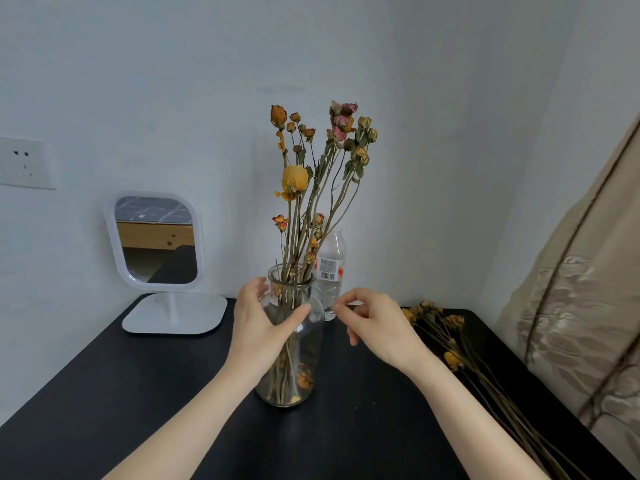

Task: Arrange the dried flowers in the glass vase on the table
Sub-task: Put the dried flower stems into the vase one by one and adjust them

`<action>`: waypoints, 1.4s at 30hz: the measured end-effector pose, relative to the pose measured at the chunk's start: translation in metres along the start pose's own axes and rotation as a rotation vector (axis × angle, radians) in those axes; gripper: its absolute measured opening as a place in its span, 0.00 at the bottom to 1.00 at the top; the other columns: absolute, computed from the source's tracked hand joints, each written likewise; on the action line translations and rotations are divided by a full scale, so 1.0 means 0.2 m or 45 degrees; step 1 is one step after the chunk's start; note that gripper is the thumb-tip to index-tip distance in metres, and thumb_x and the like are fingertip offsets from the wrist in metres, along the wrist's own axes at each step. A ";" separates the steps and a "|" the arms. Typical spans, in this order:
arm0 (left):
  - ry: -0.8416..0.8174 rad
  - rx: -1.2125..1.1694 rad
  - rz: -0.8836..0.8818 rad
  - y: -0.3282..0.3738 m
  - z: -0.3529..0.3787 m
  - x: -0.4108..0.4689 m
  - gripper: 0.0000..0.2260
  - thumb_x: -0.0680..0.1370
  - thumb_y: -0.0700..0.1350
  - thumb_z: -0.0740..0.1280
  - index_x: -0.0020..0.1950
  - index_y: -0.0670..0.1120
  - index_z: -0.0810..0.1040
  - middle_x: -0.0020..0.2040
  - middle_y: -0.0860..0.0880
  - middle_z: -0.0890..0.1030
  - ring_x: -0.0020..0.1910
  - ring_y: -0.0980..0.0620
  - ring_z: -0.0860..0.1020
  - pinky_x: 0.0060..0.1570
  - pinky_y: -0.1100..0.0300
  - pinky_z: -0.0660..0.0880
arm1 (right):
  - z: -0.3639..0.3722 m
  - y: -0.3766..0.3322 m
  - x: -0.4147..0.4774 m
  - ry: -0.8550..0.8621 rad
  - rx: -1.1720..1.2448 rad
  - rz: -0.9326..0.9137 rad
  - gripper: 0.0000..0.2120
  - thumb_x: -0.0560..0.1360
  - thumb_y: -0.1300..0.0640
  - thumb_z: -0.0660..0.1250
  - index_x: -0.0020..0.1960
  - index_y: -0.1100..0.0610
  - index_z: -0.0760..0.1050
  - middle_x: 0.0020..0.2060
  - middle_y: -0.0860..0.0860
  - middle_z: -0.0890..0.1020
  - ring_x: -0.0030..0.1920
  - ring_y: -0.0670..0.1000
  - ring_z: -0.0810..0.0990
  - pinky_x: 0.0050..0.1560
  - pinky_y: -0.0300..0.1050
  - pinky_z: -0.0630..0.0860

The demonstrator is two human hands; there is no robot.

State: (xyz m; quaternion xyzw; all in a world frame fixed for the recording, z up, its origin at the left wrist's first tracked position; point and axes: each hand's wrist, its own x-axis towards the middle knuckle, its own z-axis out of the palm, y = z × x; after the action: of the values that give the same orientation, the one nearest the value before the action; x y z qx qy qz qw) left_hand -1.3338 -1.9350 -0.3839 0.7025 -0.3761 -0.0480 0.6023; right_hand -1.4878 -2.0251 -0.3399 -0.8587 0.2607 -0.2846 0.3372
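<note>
Standing at the far left on a pale wall is a white electrical socket (26,163). To its right, a white-framed tabletop mirror on a flat square base (156,242) sits on the back left corner of a matte black counter (104,393).

Near the middle of the counter stands a clear glass bottle-shaped vase (296,344), upright, holding a bunch of dried roses with yellow, orange and pink heads on long thin stems (313,168) that rise well above its neck. The left hand (258,322) is wrapped around the vase's shoulder, fingers behind the glass and thumb across the front.

Just behind the vase, to its right, is a clear plastic water bottle with a barcode label (330,271). The right hand (375,323) hangs just right of the vase, not touching it, with thumb and forefinger pinched together; whether anything is between them cannot be told.

Further right, more loose dried yellow flowers on long stems (450,341) lie flat on the counter. A beige patterned curtain (581,289) fills the right edge.
</note>
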 end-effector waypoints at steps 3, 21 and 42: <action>0.172 0.045 0.022 -0.02 -0.02 -0.12 0.34 0.67 0.52 0.75 0.68 0.49 0.62 0.63 0.53 0.67 0.63 0.55 0.66 0.60 0.60 0.66 | 0.00 0.13 -0.08 -0.060 -0.023 0.099 0.06 0.77 0.51 0.63 0.49 0.51 0.76 0.22 0.46 0.77 0.25 0.38 0.74 0.32 0.29 0.68; -0.701 0.322 0.097 0.16 0.81 -0.54 0.07 0.77 0.51 0.62 0.53 0.51 0.74 0.44 0.55 0.76 0.42 0.56 0.75 0.42 0.59 0.74 | -0.52 0.75 -0.47 0.299 -0.369 0.723 0.04 0.75 0.57 0.65 0.48 0.54 0.78 0.25 0.47 0.80 0.29 0.42 0.78 0.31 0.37 0.69; -0.660 0.776 -0.329 0.12 1.17 -0.32 0.13 0.77 0.47 0.62 0.34 0.47 0.66 0.34 0.50 0.71 0.36 0.49 0.74 0.35 0.58 0.70 | -0.59 0.86 -0.35 0.097 -0.678 0.893 0.07 0.75 0.52 0.67 0.46 0.55 0.78 0.38 0.50 0.80 0.38 0.49 0.79 0.34 0.42 0.71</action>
State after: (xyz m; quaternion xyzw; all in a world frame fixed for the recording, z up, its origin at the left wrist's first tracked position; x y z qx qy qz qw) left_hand -1.5122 -2.0858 -0.4509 0.8545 -0.4210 -0.1851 0.2414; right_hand -1.6597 -2.1399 -0.4144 -0.7641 0.6129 -0.1073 0.1704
